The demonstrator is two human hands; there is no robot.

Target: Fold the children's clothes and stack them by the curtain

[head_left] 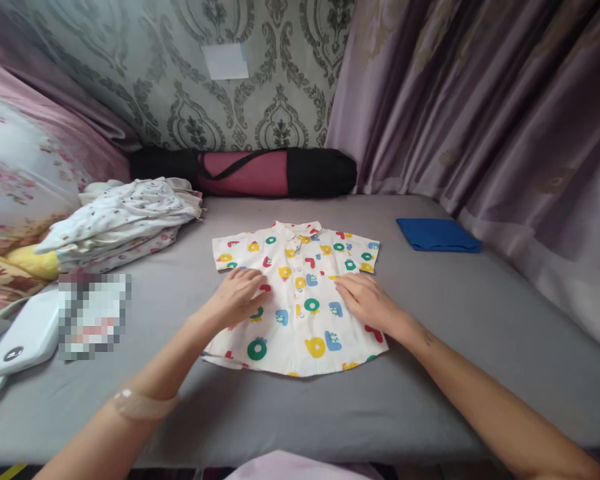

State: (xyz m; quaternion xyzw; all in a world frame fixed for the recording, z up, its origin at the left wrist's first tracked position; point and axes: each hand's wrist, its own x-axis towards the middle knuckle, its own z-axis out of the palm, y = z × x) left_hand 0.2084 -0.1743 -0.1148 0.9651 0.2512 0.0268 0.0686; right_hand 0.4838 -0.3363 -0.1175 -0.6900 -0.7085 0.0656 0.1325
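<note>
A small white short-sleeved shirt point(300, 333) with red, green, yellow and blue letter prints lies spread flat, front side up, its collar pointing away from me. My left hand point(243, 293) rests on the shirt's left side below the sleeve, palm down with fingers stretched out. On the opposite side my right hand point(363, 297) lies flat on the fabric under the other sleeve. Neither hand grips the cloth. The shirt's buttoned front runs down between the two hands.
The shirt lies on a grey sheet point(280, 420). A folded blue cloth point(437, 235) is at the right. Stacked patterned clothes point(125, 217) and a white power bank point(27, 333) with a cable are at the left, beside a blurred-out item. A black and maroon bag point(245, 175) lies along the wall.
</note>
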